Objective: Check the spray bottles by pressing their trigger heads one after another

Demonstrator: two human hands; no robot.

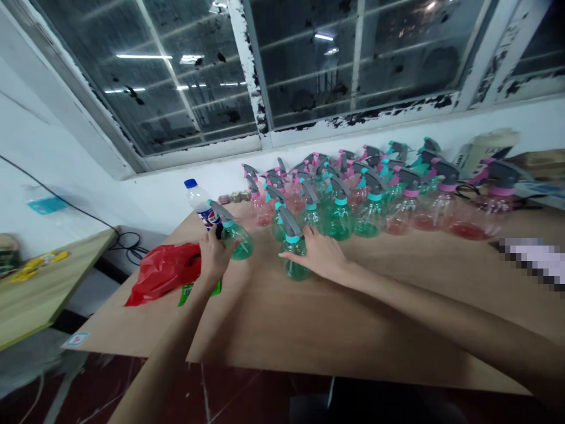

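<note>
Along the table's [265, 330] far edge stand grouped spray bottles [341, 219]; in front, nearer the left edge, the left hand [214, 254] grips a tilted green bottle [242, 242], the right hand [325, 253] a second bottle [295, 266].

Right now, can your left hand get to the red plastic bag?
Probably yes: the red plastic bag lies beside the left hand, nothing between them, though it may need to let go of its green spray bottle first.

Workroom, perhaps, with spray bottles [339, 215] massed on a plain table [265, 330].
</note>
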